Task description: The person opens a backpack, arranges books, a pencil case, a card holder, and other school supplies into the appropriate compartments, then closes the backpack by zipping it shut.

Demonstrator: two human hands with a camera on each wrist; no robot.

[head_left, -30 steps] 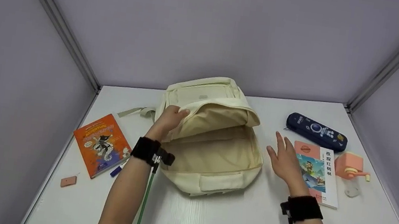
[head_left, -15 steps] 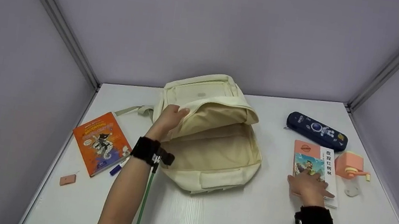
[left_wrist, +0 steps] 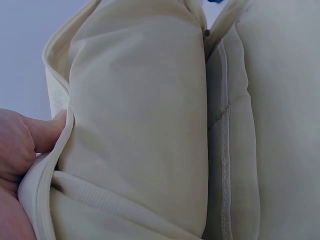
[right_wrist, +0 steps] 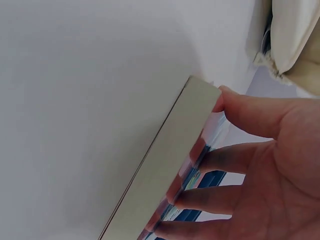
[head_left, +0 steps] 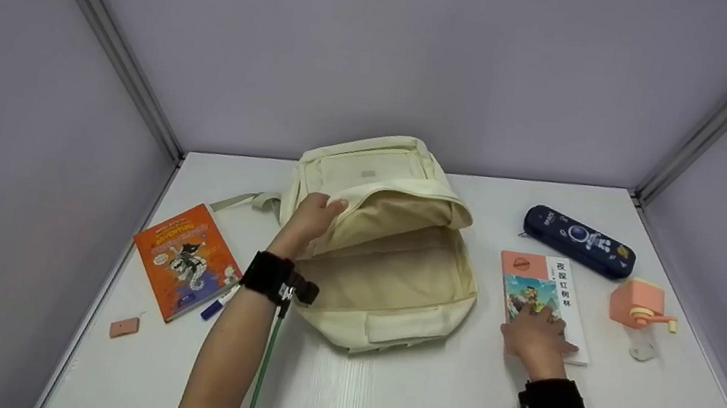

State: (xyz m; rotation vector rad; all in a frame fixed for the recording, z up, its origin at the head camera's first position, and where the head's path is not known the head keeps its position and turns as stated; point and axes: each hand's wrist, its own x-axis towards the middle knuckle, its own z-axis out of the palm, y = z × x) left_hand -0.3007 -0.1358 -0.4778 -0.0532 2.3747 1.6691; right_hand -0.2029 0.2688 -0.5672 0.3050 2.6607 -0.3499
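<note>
In the head view a cream backpack (head_left: 389, 327) lies mid-table with its main compartment unzipped. My left hand (head_left: 310, 222) grips the edge of its raised flap (left_wrist: 135, 100); in the left wrist view the thumb lies over the hem, while the other fingers are mostly hidden. On the right, my right hand (head_left: 537, 339) rests on the cover of a pink-and-white paperback book (head_left: 567, 287). The right wrist view has the fingertips (right_wrist: 187, 199) spread on the cover and the thumb at the book's corner, with the page edges facing the camera. The book lies flat on the table.
A navy pencil case (head_left: 580, 241) and a pink crank pencil sharpener (head_left: 637, 302) lie at the right. Left of the backpack are an orange book (head_left: 187, 261), a purple-capped marker (head_left: 212, 310) and a small pink block (head_left: 124, 327). Walls border the table (head_left: 337, 404).
My right hand has come down on the paperback book, which has since slid left toward the backpack, away from the sharpener. The left hand keeps its hold on the flap.
</note>
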